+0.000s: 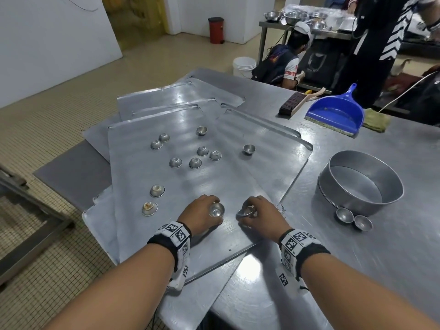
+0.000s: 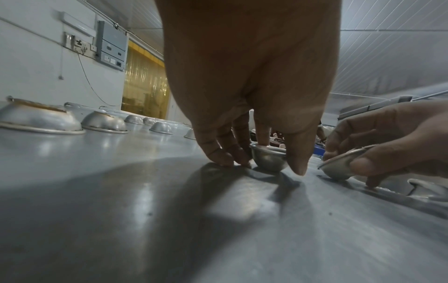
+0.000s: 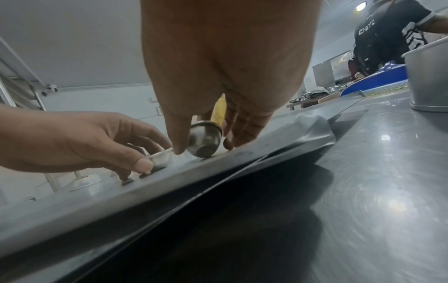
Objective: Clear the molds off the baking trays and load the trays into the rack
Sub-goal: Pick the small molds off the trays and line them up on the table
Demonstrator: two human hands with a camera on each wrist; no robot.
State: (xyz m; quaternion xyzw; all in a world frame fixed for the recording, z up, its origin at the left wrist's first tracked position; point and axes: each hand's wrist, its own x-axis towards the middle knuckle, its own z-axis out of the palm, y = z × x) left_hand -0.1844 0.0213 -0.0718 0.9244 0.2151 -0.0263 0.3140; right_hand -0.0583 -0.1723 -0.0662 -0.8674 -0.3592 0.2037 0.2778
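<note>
Farthest out to the left of the left hand (image 1: 199, 216), two upturned molds with baked crust on them (image 1: 149, 208) sit on the top baking tray (image 1: 133, 177), and a scatter of clean ones (image 1: 195, 162) lies ahead of the fingers, most of them mouth-down, two mouth-up. The left hand itself pinches one small mold (image 1: 217, 209) between thumb and fingers; the left wrist view shows it (image 2: 267, 159) upright with its base touching the tray. Just beside it, the right hand (image 1: 260, 214) grips a second mold (image 1: 245, 212), tilted on its edge with the mouth turned away from the palm (image 3: 206, 140).

The relation that matters for the next move, as I judge it: the drop point lies off to the right of the right hand, where two molds already stand (image 1: 354, 218) on the counter (image 1: 404, 186) in front of a round cake tin (image 1: 362, 182). The right hand is the nearer one, so the left must cross over or pass its mold along.

The trays fan out in an overlapping stack on the steel counter. Beyond the right hand lie a blue dustpan (image 1: 338, 113) and a brush (image 1: 295, 102). No rack is clearly identifiable.
</note>
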